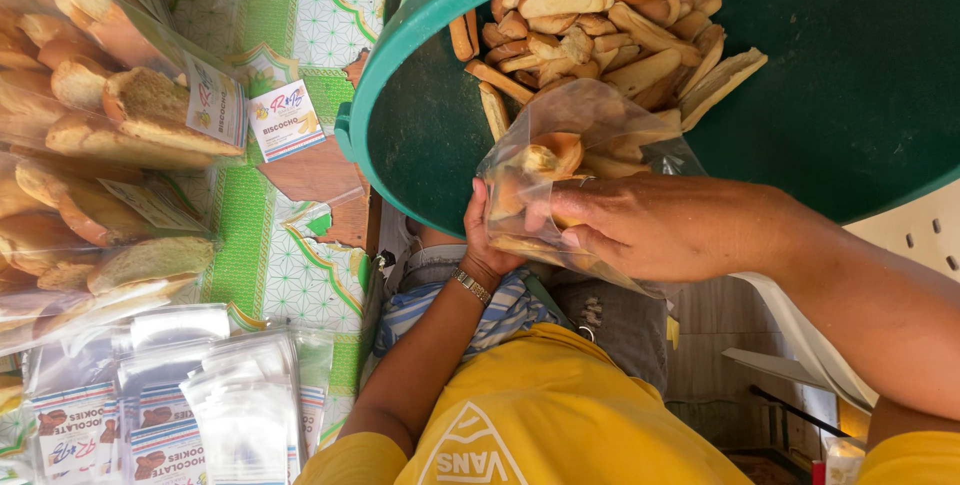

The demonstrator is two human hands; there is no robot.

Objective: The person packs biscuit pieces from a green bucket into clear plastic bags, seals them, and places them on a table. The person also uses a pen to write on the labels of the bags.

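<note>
A clear plastic bag [580,135] partly filled with toasted bread slices is held at the rim of a big green basin [420,20]. My left hand [488,240], with a metal watch on its wrist, cups the bag from below and behind. My right hand [650,227] grips the bag's lower side, fingers pressed against the plastic. A heap of loose toasted bread slices [610,20] lies inside the basin, just beyond the bag's mouth. The basin is tilted and rests against my lap, above my yellow shirt [545,415].
At the left, on a table with a green patterned cloth [290,235], lie several sealed bags of bread [90,115] with paper labels. A stack of empty clear labelled bags [170,395] sits at the lower left. A white plastic chair [800,335] is at the right.
</note>
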